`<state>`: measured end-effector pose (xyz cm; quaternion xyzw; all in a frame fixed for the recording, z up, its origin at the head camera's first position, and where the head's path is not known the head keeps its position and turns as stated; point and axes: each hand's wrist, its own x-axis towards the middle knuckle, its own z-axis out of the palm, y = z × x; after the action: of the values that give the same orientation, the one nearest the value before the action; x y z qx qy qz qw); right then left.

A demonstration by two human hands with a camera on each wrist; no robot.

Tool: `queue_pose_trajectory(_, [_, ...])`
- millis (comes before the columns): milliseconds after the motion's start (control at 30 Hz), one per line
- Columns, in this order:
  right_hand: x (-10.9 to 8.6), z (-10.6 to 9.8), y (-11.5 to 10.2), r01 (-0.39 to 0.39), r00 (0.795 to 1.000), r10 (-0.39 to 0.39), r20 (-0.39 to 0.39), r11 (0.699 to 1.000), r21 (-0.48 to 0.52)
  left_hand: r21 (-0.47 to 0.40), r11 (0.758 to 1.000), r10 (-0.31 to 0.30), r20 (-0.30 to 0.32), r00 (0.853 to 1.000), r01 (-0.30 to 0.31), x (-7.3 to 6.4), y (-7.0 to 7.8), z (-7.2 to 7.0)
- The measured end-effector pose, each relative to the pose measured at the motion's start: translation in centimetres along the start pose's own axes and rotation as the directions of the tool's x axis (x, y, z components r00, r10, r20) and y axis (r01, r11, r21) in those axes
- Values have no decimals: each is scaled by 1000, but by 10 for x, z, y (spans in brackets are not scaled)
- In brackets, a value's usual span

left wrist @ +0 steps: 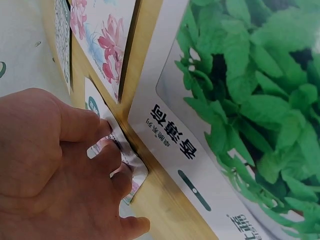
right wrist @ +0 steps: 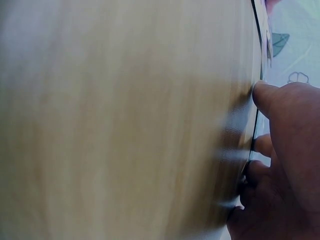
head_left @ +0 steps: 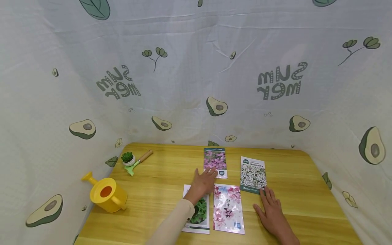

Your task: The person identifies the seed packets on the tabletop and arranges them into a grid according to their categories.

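Fingertips of my left hand [head_left: 203, 183] rest on the lower part of a seed packet with purple-pink flowers [head_left: 215, 159]. In the left wrist view the fingers of that hand [left wrist: 50, 160] bend loosely over the packet [left wrist: 131, 167]. My right hand [head_left: 273, 215] lies with fingers spread, its fingertips at the bottom edge of a white-flower seed packet [head_left: 252, 174]. Under the left forearm a green-leaf seed packet [head_left: 200, 212] is partly covered. Beside it lies a pink-blossom packet [head_left: 228, 207] with large dark lettering.
A yellow watering can [head_left: 107, 195] stands at the left of the wooden table [head_left: 147, 211]. Behind it are a small potted succulent [head_left: 128, 158] and a green hand tool with a wooden handle [head_left: 144, 156]. A printed cloth [head_left: 190, 85] hangs around the table.
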<state>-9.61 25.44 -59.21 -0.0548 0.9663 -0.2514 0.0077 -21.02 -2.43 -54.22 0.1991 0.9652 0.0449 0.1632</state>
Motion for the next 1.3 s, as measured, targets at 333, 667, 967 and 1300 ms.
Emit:
queue_pose_trajectory(333, [1,-2,-3,-6,1000,6,9,1000,4,9,1000,1,6,1000,-2,-4,-8,0])
queue_pose_trajectory(667, [1,0,0,-3,1000,3,13,1000,7,13,1000,-10,0,1000,10,-8,-15,1])
queue_pose_trajectory(967, [1,0,-1,-2,1000,2,12,1000,2,3,1000,-19,-13,1000,19,-10,-21,3])
queue_pose_trajectory(1300, [0,1,1,6,1000,-6,6,1000,18,-23,999,-33,7,999,33,-15,-26,2])
